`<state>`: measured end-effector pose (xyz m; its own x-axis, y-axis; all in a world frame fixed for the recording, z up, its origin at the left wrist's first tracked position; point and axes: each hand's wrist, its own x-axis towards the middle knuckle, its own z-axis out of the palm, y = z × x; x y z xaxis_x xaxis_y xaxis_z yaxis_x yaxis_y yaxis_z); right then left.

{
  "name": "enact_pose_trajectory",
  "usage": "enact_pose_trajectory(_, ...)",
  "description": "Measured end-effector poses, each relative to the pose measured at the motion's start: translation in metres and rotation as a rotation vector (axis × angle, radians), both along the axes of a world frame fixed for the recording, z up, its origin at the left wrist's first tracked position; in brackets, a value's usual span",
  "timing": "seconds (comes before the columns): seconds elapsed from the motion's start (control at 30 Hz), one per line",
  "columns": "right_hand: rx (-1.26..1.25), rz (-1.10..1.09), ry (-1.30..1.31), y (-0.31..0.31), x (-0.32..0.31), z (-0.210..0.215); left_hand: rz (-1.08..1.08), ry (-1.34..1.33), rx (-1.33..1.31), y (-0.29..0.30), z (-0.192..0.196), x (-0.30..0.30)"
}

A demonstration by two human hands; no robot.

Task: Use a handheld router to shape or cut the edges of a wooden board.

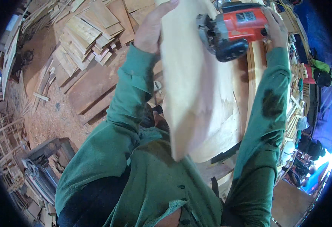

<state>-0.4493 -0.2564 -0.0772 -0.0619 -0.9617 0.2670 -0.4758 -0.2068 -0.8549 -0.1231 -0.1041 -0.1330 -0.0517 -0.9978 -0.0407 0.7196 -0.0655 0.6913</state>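
Note:
A pale wooden board (pixel 186 83) with a pointed near end stands tilted up in front of my chest. My left hand (pixel 149 31) grips its left edge, the thumb reaching over the top face. In my right hand (pixel 277 29) is a red and black router (pixel 241 27), lying on its side with the dark base end toward the board. Its base overlaps the board's right edge from here; whether they touch I cannot tell. Beneath them lies another broad pale wooden piece (pixel 226 125), its curved edge nearest me.
On the dusty floor at the left lie a heap of loose boards (pixel 84 38) and some wide brown planks (pixel 94 90). A metal-framed machine (pixel 41 170) stands lower left beside stacked wooden frames (pixel 5 140). Along the right are wood offcuts (pixel 296 109) and a blue tarp (pixel 326 109).

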Motion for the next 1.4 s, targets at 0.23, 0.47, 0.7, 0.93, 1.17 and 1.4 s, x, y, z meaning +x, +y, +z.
enact_pose_trajectory(0.23, -0.252, 0.122, 0.01, 0.072, 0.112, -0.022, 0.13, -0.232, 0.27, 0.032, -0.122, 0.05)
enact_pose_trajectory(0.47, -0.466, 0.054, 0.351, 0.071, 0.135, -0.08, -0.014, -0.213, 0.074, 0.037, -0.241, 0.074)
enact_pose_trajectory(0.7, -0.456, 0.084, 0.453, 0.09, 0.165, -0.098, -0.062, -0.498, 0.321, 0.046, -0.295, 0.063)
enact_pose_trajectory(0.93, -0.483, 0.099, 0.434, 0.094, 0.176, -0.095, -0.061, -0.223, 0.653, 0.043, -0.267, 0.071)
enact_pose_trajectory(1.17, -0.388, 0.074, 0.44, 0.1, 0.185, -0.091, 0.454, -0.955, -0.157, -0.064, -0.112, 0.041)
enact_pose_trajectory(1.4, -0.331, 0.133, 0.197, 0.108, 0.172, -0.102, -0.015, -1.187, -0.269, -0.124, -0.031, -0.037)
